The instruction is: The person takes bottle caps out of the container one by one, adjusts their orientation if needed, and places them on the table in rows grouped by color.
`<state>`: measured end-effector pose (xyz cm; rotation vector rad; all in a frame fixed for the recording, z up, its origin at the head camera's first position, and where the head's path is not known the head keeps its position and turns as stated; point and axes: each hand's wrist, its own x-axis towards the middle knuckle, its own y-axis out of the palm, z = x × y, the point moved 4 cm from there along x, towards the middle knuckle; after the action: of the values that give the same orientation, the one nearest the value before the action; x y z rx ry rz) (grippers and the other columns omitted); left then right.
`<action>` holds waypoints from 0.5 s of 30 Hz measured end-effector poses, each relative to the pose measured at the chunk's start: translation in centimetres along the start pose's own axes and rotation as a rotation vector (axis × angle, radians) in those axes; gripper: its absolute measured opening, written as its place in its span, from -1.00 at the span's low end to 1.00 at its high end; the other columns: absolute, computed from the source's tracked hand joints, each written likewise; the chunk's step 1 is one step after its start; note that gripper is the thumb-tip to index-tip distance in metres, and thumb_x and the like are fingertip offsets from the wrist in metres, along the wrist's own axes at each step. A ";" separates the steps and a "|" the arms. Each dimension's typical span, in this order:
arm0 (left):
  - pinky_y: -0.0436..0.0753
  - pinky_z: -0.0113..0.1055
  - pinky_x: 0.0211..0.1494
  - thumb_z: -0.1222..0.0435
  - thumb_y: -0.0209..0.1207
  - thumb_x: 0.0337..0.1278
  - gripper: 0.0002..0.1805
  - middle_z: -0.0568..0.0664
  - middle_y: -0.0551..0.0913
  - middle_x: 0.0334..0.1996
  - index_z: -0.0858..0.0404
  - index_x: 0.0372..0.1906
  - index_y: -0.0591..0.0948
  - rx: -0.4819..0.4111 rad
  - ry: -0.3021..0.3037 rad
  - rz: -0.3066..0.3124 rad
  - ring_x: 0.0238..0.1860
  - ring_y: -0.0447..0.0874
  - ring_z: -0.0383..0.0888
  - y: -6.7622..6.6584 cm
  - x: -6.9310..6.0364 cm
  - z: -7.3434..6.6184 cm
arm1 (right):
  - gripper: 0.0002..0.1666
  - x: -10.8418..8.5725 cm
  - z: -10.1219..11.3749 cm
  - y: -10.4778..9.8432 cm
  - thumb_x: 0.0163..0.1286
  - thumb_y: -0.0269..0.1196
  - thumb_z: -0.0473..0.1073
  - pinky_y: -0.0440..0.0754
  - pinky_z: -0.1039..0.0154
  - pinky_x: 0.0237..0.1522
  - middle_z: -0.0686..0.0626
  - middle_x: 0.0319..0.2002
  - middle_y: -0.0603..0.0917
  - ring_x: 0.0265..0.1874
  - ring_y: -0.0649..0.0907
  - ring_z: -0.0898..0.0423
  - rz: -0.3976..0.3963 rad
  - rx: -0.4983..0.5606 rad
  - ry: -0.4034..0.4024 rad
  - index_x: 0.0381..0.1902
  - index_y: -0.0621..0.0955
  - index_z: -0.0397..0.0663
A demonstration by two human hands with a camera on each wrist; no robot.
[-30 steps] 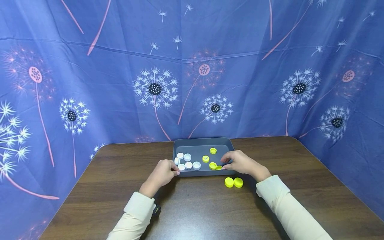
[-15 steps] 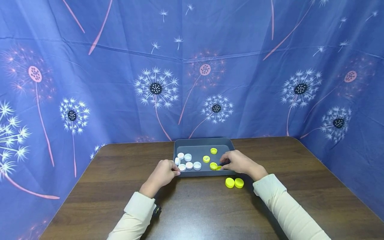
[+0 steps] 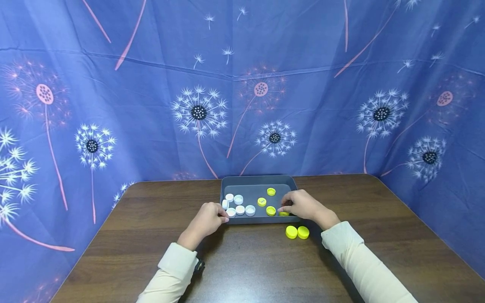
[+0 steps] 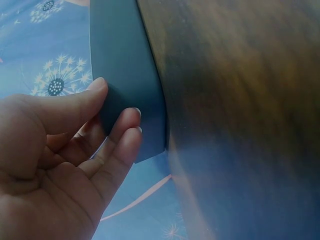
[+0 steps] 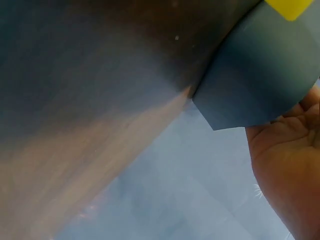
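Note:
A dark grey tray point(image 3: 261, 220) lies near the table's back edge, with white bottle caps point(image 3: 240, 210) on its left side and yellow bottle caps point(image 3: 270, 211) on its right. My left hand point(image 3: 206, 219) holds the tray's front left corner. In the left wrist view, thumb point(image 4: 97, 86) and fingers grip its wall. My right hand point(image 3: 303, 205) reaches over the front right rim, fingers curled at a yellow bottle cap point(image 3: 284, 213) inside, partly covering it. The right wrist view hides these fingertips behind the tray wall.
Two more yellow bottle caps point(image 3: 297, 232) stand side by side on the brown wooden table point(image 3: 242, 261), just in front of the tray. A blue curtain point(image 3: 322, 139) with dandelion prints hangs behind and around the table.
The yellow cap at my right fingertips has shifted slightly right, towards the tray's front right corner. My left hand keeps its hold on the tray. The head view has shifted slightly.

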<state>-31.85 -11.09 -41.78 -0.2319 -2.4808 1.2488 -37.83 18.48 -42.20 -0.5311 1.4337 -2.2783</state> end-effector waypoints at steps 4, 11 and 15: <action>0.63 -0.26 -0.22 0.45 0.36 0.09 -0.91 -0.10 0.73 -0.42 0.25 -0.46 0.77 -0.003 -0.004 0.003 -0.33 0.64 -0.20 -0.1 0.0 0.0 | -0.82 0.0 0.1 0.1 0.17 0.49 0.01 0.60 0.29 -0.36 0.23 -0.43 0.69 -0.45 0.61 0.27 0.033 0.008 0.046 -0.33 0.74 0.11; 0.64 -0.25 -0.20 0.46 0.36 0.09 -0.92 -0.08 0.73 -0.41 0.27 -0.45 0.77 -0.003 0.013 0.007 -0.32 0.66 -0.18 0.0 0.0 0.1 | -0.83 0.0 0.2 0.0 0.16 0.50 -0.01 0.57 0.30 -0.39 0.24 -0.49 0.65 -0.50 0.57 0.27 0.058 -0.029 0.048 -0.41 0.71 0.13; 0.63 -0.25 -0.21 0.45 0.36 0.09 -0.92 -0.08 0.73 -0.42 0.26 -0.45 0.77 0.001 0.006 0.004 -0.33 0.65 -0.19 0.0 0.0 0.1 | -0.87 0.1 0.3 0.0 0.16 0.49 -0.07 0.56 0.28 -0.38 0.24 -0.50 0.64 -0.51 0.54 0.26 0.063 -0.047 0.022 -0.43 0.71 0.12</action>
<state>-31.87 -11.18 -41.86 -0.2399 -2.4757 1.2482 -37.73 18.20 -42.08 -0.4690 1.4962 -2.2127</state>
